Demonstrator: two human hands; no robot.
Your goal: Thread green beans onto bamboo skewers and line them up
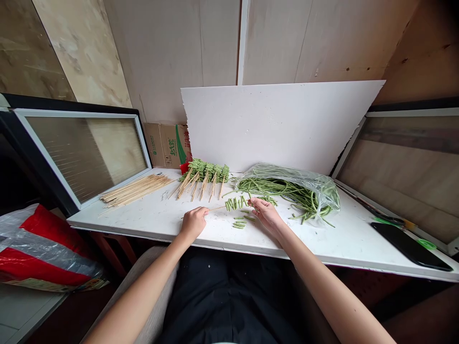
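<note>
My left hand (194, 222) is closed around the blunt end of a thin wooden skewer (216, 208), held level above the table. Several short green bean pieces (234, 204) are threaded crosswise along it. At the skewer's other end, my right hand (264, 211) pinches a green bean piece (250, 197) between thumb and fingers. Below the skewer lie loose cut bean pieces (239, 223) on the white table. Behind my right hand is a small heap of cut pieces (268, 200), partly hidden by the fingers.
Finished bean skewers (208, 171) are stacked at the back, beside a cardboard box (167, 145). Bare skewers (136, 188) lie at left. A clear plastic bag (297, 179) holds long green beans (276, 186). Scissors (380, 212) and a black phone (409, 244) rest at right.
</note>
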